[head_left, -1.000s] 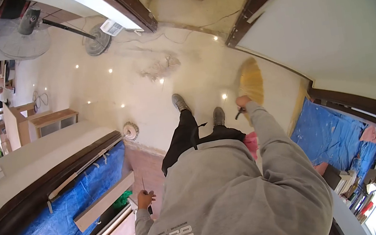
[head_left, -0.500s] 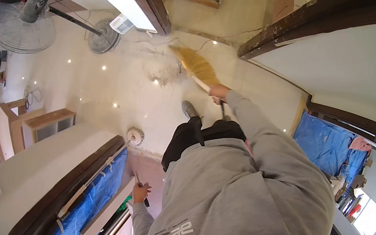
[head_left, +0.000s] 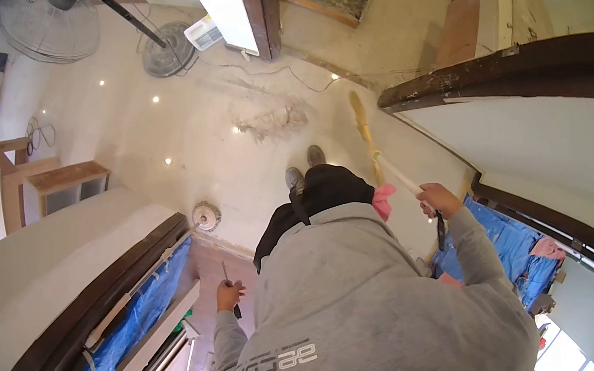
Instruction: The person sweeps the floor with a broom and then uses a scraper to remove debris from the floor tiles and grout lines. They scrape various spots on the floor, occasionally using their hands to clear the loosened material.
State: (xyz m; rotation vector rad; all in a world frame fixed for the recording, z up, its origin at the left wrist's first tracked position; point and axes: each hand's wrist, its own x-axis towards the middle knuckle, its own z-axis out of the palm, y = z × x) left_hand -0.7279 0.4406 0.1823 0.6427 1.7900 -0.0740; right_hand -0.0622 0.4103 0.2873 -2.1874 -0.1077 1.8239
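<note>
My right hand point(head_left: 440, 200), out at my right side, is closed round the pale handle of a broom point(head_left: 399, 176). The broom's yellow bristles point(head_left: 361, 118) appear narrow, edge-on, over the floor to the right of my shoes. A dark strap hangs below that hand. Down at my left, my left hand point(head_left: 230, 295) grips a slim tool point(head_left: 225, 271) with a thin blade-like end pointing forward and a dark end behind; its exact kind is unclear. Ahead of my feet, a streaky patch of dust and debris point(head_left: 276, 121) lies on the pale floor point(head_left: 226, 173).
A standing fan point(head_left: 165, 50) and a white jug point(head_left: 203, 34) stand by the doorway ahead. A cable point(head_left: 280, 70) crosses the floor. A round brush point(head_left: 205, 216) lies at the left wall's end. Blue sheeting point(head_left: 123, 334) covers things at left; more lies at right.
My right hand has drawn the broom back and to the right, away from the dust patch. Both shoes now show side by side. My left hand keeps its tool.
</note>
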